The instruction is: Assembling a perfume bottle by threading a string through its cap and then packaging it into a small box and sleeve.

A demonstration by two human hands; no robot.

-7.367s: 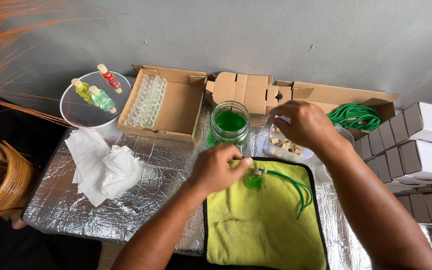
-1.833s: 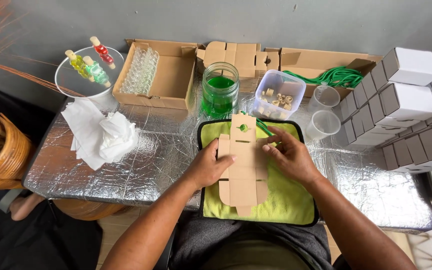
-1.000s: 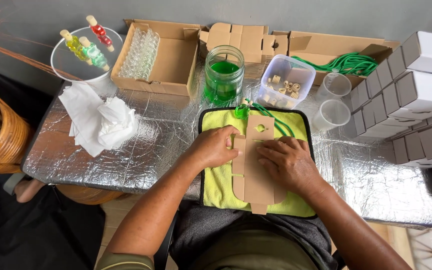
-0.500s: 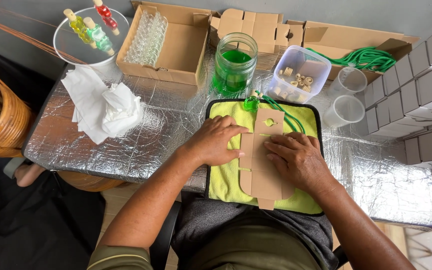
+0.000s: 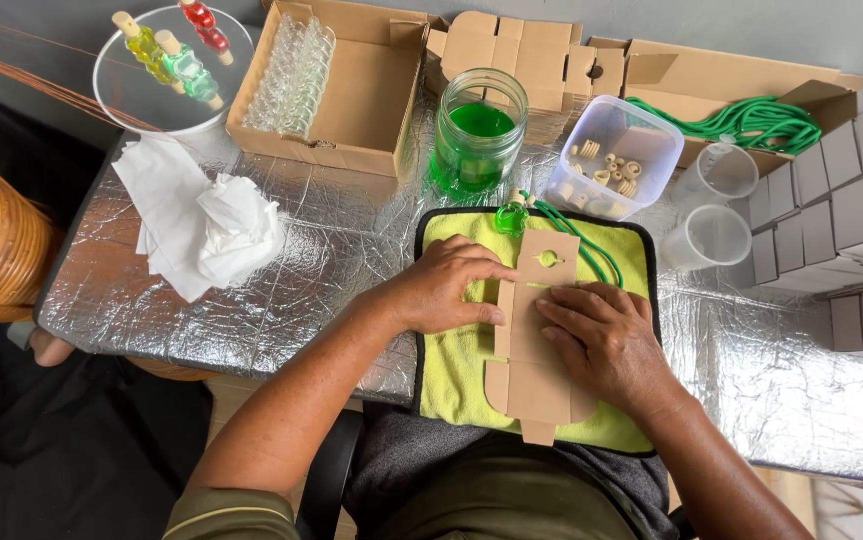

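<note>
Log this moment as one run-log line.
left hand: pressing flat brown cardboard box blank | right hand: pressing same blank | blank: lying on yellow-green cloth mat | surface: silver foil-covered table

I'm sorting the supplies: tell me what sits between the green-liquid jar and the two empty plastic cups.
In the head view, a clear plastic tub of small pale beads sits between the green-liquid jar and the two empty plastic cups.

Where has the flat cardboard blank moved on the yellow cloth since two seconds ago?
Yes: the blank slid toward the person, down the yellow cloth, now overhanging its near edge.
</note>
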